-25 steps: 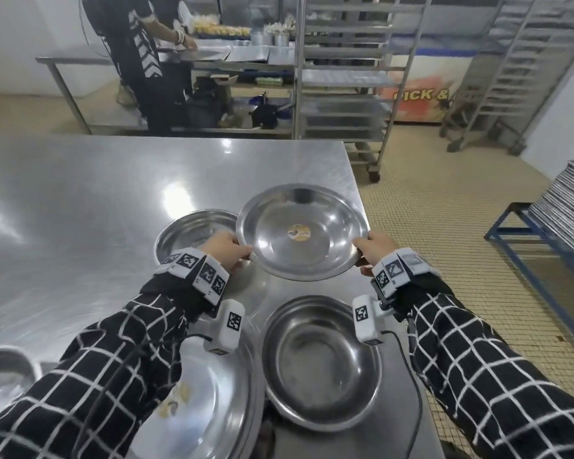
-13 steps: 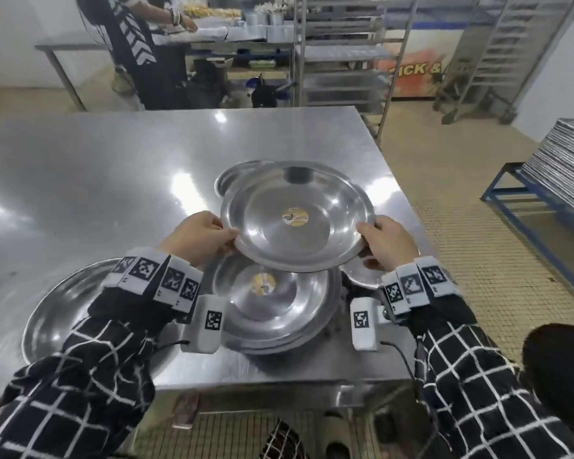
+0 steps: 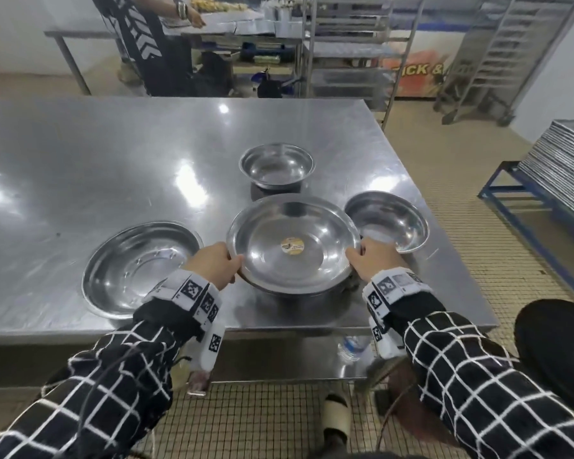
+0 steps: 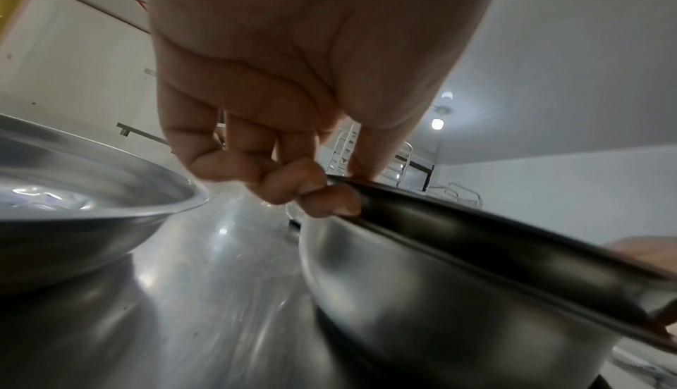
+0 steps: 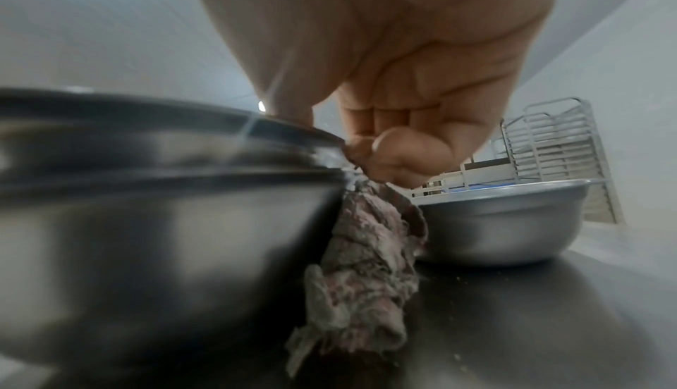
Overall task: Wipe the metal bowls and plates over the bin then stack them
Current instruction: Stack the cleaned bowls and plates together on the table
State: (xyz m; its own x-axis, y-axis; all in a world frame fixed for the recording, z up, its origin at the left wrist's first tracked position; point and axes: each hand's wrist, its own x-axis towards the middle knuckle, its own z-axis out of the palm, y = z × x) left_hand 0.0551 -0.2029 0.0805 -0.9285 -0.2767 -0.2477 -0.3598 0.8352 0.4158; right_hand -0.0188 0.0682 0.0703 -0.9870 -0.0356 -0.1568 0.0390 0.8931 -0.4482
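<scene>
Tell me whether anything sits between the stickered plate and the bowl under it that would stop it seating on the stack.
Nothing visible does. The stickered plate, held at its rim by the left hand and right hand, already lies right over the bowl beneath. One caution: a rag hangs from the right hand beside the bowl's wall, outside the stack, not between them.

A commercial kitchen: a steel worktable (image 3: 113,154) with metal bowls (image 3: 275,165), tall tray racks (image 3: 345,44), stacked baking trays (image 3: 564,173) and a tiled floor (image 3: 461,180).
</scene>
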